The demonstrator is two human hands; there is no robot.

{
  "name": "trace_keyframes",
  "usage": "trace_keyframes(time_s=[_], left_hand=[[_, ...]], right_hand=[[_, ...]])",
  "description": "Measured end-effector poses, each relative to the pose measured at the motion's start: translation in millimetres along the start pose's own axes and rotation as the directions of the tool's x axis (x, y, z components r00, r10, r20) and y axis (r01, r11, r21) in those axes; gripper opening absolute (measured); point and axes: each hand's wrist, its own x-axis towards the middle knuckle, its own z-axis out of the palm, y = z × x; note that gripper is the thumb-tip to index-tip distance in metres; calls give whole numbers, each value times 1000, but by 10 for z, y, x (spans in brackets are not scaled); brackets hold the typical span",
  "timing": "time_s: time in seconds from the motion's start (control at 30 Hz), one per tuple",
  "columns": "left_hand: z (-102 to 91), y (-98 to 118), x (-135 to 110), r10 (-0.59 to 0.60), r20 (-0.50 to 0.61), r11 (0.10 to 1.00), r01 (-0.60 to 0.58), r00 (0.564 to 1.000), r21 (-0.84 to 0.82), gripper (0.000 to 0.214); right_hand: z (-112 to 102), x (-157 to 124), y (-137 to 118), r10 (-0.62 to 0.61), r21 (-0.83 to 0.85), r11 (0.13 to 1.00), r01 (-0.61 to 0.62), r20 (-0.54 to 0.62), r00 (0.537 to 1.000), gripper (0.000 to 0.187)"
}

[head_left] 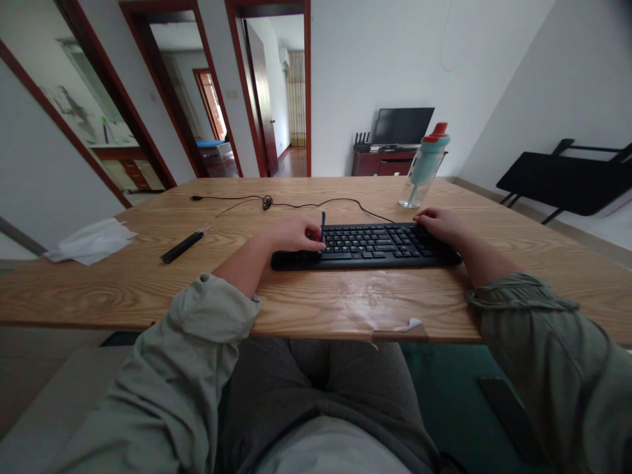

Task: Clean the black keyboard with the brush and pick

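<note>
A black keyboard point(375, 245) lies flat on the wooden table in front of me. My left hand point(299, 234) is over its left part, fingers pinched around a thin dark blue stick point(323, 226) that stands upright against the keys. The stick's lower end is partly hidden by my fingers, and I cannot make out its exact kind. At the opposite end, my right hand point(438, 227) grips the keyboard's right side, its fingertips at the far edge.
Left of the keyboard lies a black handled tool point(182, 247) with pale thin prongs, then crumpled white tissue point(91, 240). The keyboard's cable point(316, 204) runs behind it with a knot. A clear bottle point(422, 171) with red lid stands behind right. The table's front edge point(399, 331) is peeling.
</note>
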Motion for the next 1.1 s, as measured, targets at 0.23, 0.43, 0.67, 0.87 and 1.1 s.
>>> trace_keyframes(time_s=[0.23,0.43,0.67,0.87,1.1], left_hand=[[105,70,55,-7,-108,999,10,994,34,31],[118,92,54,20,-81,1000,-19,997,20,28],[210,187,127,7,-125,999,-3,992,32,28],[316,365,231,28,-159,999,-20,987,50,26],[369,497,238,139,-76,989,-142,987,-33,26]], right_hand=[[-13,-25,-22,-8,-7,1000,8,-12,1000,20],[-20,-38,-39,-10,-15,1000,9,-15,1000,20],[-13,-28,-43,12,-19,1000,-12,-9,1000,22],[-20,-37,-52,7,-21,1000,-8,-15,1000,20],[1,-14,-13,-16,-5,1000,16,-14,1000,20]])
